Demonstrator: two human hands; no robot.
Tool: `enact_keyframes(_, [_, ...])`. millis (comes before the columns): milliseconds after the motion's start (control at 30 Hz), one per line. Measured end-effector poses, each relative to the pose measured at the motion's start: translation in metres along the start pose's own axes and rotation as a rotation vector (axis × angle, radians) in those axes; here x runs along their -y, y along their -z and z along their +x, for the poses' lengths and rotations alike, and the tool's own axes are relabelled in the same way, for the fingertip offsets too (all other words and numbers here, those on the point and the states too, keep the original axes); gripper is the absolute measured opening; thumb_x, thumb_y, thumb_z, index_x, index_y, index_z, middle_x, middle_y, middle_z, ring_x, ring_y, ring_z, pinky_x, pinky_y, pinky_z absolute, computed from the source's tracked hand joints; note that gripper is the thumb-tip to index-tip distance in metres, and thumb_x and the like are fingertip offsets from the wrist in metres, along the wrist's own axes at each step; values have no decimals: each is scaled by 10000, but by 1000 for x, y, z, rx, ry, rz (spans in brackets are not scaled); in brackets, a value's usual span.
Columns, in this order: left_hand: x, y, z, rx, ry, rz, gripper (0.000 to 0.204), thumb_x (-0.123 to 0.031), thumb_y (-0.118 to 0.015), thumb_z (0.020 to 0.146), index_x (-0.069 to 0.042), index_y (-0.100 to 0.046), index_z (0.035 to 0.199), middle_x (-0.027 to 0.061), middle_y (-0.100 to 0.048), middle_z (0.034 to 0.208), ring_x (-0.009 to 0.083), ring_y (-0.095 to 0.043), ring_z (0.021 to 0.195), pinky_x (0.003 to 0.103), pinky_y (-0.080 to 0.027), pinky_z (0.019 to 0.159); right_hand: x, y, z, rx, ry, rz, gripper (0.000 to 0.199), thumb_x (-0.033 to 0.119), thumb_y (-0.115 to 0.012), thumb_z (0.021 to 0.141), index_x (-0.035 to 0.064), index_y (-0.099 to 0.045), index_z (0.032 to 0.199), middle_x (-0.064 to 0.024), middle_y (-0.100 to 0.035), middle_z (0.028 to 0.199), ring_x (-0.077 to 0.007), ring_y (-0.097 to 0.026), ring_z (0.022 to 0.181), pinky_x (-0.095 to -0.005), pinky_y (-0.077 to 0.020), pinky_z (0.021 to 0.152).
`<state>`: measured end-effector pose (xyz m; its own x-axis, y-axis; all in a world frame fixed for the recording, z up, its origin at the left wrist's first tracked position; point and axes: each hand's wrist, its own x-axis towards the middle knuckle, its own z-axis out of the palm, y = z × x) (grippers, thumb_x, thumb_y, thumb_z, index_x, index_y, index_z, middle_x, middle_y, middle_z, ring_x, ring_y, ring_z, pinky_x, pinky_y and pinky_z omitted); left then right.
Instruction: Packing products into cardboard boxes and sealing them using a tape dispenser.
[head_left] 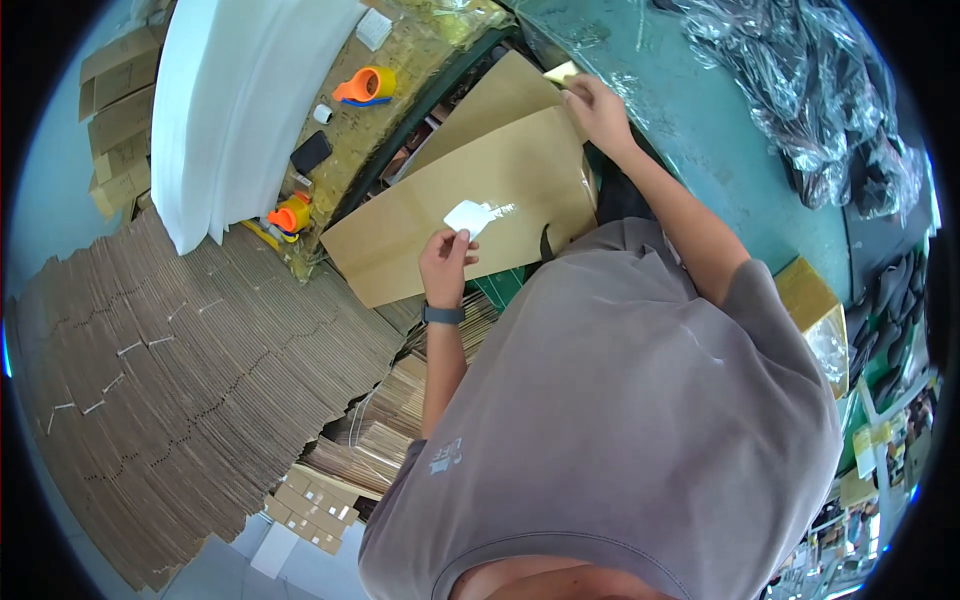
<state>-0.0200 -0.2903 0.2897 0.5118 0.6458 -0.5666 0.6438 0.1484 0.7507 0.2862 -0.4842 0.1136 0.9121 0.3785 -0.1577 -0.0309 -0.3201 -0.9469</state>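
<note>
Cardboard is the thing at the centre: a flat brown cardboard sheet (470,190) is lying across the edge of the green tabletop (720,150), and both hands are working on it. The left hand (447,262) is sitting at the sheet's near edge, fingers pinched shut on a small white label (470,216) that is resting against the sheet's face; a dark wristband (442,315) is circling that wrist. The right hand (597,108) is gripping the sheet's far upper corner, fingers curled closed around its edge. Left of the sheet, an orange tape dispenser (365,86) and a black phone (311,152) are lying near a white foam stack (235,100). Below the sheet, flattened cardboard piles (180,380) are spreading out. Beyond the sheet's right end, crumpled clear plastic wrap (800,90) is covering the tabletop.
</note>
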Motion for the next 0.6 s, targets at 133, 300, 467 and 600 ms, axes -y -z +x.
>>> enact_keyframes(133, [28,-12,-10,-68,27,-49,172,-138,-745,1091,14,-740,1172,79,-777,981,151,-770,847,278,-627,663,-129,-66,73,37,213,-694,510,114,-548,1067,-76,-493,1538,-344,-604,1510,-457,-691,1303,-506,-580,1104])
enact_keyframes(300, [-2,-67,-22,8,12,-71,191,-78,-741,1079,14,-751,1246,116,-800,1065,146,-774,862,279,-602,659,-190,-65,119,482,-465,-800,500,200,-562,1097,-47,-547,1531,-288,-685,1418,-463,-694,1314,-518,-595,1090])
enact_keyframes(467, [-37,-94,3,-51,-772,447,169,13,-770,991,-13,-826,1149,187,-791,1306,269,-810,1082,355,-655,861,-29,-10,21,30,173,-290,522,335,-783,1011,-23,-692,1380,-260,-750,1268,-413,-746,1152,-493,-605,981])
enact_keyframes(600, [-51,-115,42,271,-1110,777,317,7,-764,944,-58,-820,1249,151,-738,1440,351,-784,1155,406,-663,922,52,60,-52,713,-913,856,459,467,-740,1087,55,-739,1287,-53,-769,1162,-154,-735,1074,-319,-581,871])
